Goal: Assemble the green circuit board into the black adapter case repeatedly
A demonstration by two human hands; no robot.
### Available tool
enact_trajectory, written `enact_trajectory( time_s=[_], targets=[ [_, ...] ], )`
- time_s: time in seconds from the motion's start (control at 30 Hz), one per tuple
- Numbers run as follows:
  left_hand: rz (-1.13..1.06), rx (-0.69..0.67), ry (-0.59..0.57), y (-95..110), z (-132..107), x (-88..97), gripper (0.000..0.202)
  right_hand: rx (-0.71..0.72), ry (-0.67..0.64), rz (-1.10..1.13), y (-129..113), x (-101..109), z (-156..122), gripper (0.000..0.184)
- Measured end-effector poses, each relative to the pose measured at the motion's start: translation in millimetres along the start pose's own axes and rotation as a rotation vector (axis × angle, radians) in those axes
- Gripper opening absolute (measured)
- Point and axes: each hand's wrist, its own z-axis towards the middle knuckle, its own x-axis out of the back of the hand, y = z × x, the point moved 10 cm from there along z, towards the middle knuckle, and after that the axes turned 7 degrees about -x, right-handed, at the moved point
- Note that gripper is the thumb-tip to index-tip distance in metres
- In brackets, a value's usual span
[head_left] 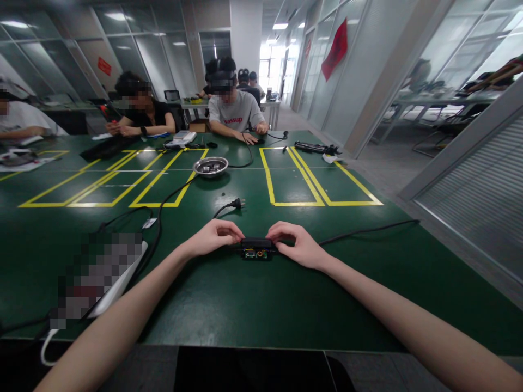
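A small black box with an exposed green circuit board (256, 249) lies on the green table (253, 305) right in front of me. My left hand (214, 237) pinches its left end with curled fingers. My right hand (296, 243) grips its right end the same way. A black cable (368, 230) runs from the box off to the right. A black plug (236, 204) with its cord lies just beyond my left hand.
A metal bowl (210, 166) with small parts sits further back, among yellow tape rectangles (286, 182). A white device (118, 283) and black cords lie at my left. Other people sit at the table's far end and far left. A floor aisle runs along the right.
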Motion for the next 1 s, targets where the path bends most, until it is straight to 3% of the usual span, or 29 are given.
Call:
enact_trajectory(
  time_s=[0.23,0.37,0.5,0.63,0.8,1.0],
  targets=[
    [0.130,-0.049,-0.033,10,-2,-9.6,0.027,0.123,-0.048,-0.241,-17,-11,-6,0.016],
    [0.306,-0.145,-0.082,21,-2,-16.9,0.036,0.049,-0.043,-0.361,-10,-14,-5,0.032],
    [0.569,-0.202,-0.122,27,-4,-27.0,0.035,0.009,-0.076,-0.402,-9,-19,-5,0.022],
    [0.823,-0.177,-0.087,25,-4,-29.7,0.041,-0.010,-0.052,-0.396,-12,-19,-7,0.027],
    [0.882,-0.280,-0.111,30,-4,-42.3,0.037,-0.017,-0.015,-0.399,-12,-18,-9,0.039],
    [0.941,-0.393,-0.085,40,-6,-48.7,0.036,0.054,0.014,-0.508,-18,-17,-11,0.018]
  ],
)
